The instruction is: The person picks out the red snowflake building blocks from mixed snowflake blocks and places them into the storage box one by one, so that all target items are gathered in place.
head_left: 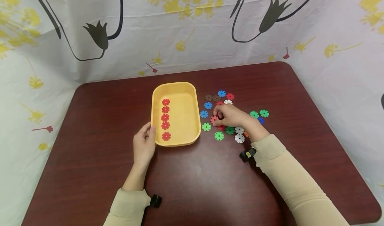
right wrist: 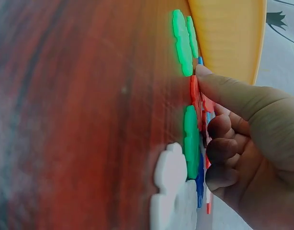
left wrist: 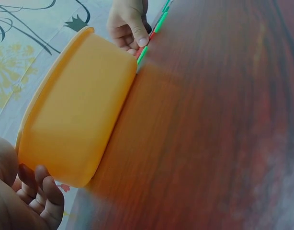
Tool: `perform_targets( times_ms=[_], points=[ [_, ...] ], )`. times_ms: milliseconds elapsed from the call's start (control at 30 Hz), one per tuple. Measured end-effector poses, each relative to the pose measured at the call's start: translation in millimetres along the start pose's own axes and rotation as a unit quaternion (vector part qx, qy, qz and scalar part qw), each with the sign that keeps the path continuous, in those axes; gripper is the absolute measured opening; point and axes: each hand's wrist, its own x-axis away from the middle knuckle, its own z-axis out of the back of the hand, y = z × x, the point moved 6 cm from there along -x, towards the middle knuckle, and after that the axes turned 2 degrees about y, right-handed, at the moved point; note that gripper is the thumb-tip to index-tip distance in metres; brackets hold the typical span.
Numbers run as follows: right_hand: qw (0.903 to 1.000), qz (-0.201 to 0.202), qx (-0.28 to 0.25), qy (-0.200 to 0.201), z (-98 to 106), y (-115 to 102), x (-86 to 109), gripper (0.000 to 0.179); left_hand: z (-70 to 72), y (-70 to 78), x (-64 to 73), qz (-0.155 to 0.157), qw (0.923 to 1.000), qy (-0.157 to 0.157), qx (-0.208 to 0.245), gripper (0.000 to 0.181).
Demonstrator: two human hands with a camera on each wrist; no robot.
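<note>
A shallow yellow tray (head_left: 177,143) stands on the table, with a column of several red notched plastic discs (head_left: 166,117) along its left side. At its left rim is my left hand (head_left: 144,144), gripping the edge with the thumb on top; the left wrist view shows curled fingers against the tray's outer wall (left wrist: 80,105). To the right of the tray, my right hand (head_left: 229,115) pinches a red notched disc (head_left: 214,119) between thumb and fingers, low over the loose discs. In the right wrist view the thumb partly hides that disc.
Loose notched discs lie around my right hand: blue ones (head_left: 204,114), light green ones (head_left: 219,136), white ones (head_left: 239,138), brown ones (head_left: 209,98) and more red. Green discs (head_left: 264,113) sit farther right. A patterned cloth (head_left: 192,36) hangs behind the dark wooden table (head_left: 198,186).
</note>
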Motion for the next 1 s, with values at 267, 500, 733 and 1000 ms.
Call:
perform_targets(
  times_ms=[267,500,733,1000],
  points=[
    [0.9994,0.029,0.000,0.019,1.1,-1.9,1.0,0.034,0.7,10.6,4.4,-0.001,1.0000,-0.002,0.002,0.033],
    [0.9992,0.033,0.011,0.016,1.9,-2.6,2.7,0.042,0.7,7.7,4.2,0.003,1.0000,0.002,0.002,0.033],
    [0.9994,0.032,0.012,0.010,3.5,-4.4,2.8,0.037,1.5,9.0,5.0,0.010,0.9999,0.003,0.003,0.033],
    [0.9963,0.042,0.006,0.074,15.9,-5.6,-3.1,0.037,1.5,8.5,3.9,0.008,0.9999,0.006,-0.003,0.033]
  ],
)
